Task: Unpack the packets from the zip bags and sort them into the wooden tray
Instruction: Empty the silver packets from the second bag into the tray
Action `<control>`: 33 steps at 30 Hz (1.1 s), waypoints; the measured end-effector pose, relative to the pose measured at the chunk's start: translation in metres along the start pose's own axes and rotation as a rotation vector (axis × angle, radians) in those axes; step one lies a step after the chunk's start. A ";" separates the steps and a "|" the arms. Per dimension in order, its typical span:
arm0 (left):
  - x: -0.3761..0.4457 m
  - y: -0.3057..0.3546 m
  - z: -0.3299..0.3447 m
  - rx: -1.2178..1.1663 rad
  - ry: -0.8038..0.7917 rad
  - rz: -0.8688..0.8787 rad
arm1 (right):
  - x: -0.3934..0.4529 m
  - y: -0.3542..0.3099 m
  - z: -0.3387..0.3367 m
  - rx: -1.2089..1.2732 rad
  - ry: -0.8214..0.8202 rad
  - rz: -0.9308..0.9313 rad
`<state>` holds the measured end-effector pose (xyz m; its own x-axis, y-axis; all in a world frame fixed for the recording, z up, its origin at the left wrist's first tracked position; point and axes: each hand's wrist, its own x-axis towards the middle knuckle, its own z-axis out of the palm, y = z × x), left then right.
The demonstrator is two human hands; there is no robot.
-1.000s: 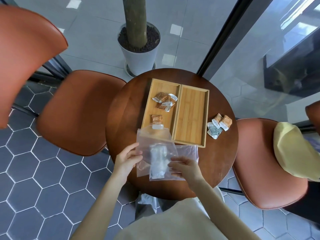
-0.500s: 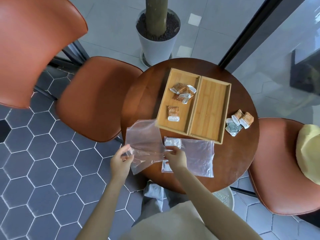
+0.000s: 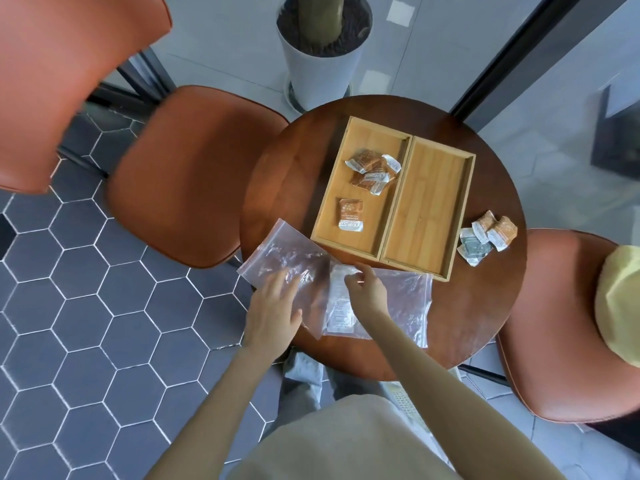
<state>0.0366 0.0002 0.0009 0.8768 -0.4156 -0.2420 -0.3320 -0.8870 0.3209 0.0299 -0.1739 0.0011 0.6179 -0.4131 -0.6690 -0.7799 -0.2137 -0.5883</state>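
Observation:
A two-compartment wooden tray (image 3: 410,202) lies on the round table (image 3: 460,306). Its left compartment holds several brown packets (image 3: 372,169), one of them (image 3: 350,214) apart from the rest; the right compartment holds nothing. A small pile of brown and grey packets (image 3: 487,236) sits on the table right of the tray. An empty clear zip bag (image 3: 284,259) lies at the table's left edge under my left hand (image 3: 273,308), whose fingers are spread flat on it. My right hand (image 3: 365,291) pinches the top of a white packet (image 3: 339,308) lying on a second clear zip bag (image 3: 401,299).
Orange chairs stand at the left (image 3: 194,174), far left (image 3: 65,81) and right (image 3: 561,327); a yellow cloth (image 3: 620,299) lies on the right one. A white plant pot (image 3: 320,69) stands behind the table, and a glass wall (image 3: 554,81) runs at the back right.
The bag I held up has come down onto the table's left edge, now without packets inside. The white packet now lies on the second bag, and my left hand has flattened on the empty bag.

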 end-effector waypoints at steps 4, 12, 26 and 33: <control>0.022 0.012 0.012 0.242 -0.125 0.178 | -0.005 0.024 -0.012 -0.231 0.134 -0.082; 0.032 0.010 0.035 0.173 -0.387 -0.040 | -0.013 0.097 -0.047 -0.701 0.004 -0.165; 0.032 0.030 0.043 0.181 -0.458 -0.154 | -0.006 0.108 -0.075 -0.185 0.418 0.324; 0.032 0.031 0.039 0.139 -0.456 -0.177 | -0.006 0.104 -0.080 -0.014 0.369 0.345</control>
<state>0.0411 -0.0487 -0.0324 0.6926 -0.2744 -0.6671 -0.2621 -0.9573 0.1216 -0.0627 -0.2644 -0.0196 0.2492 -0.7466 -0.6168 -0.9352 -0.0201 -0.3535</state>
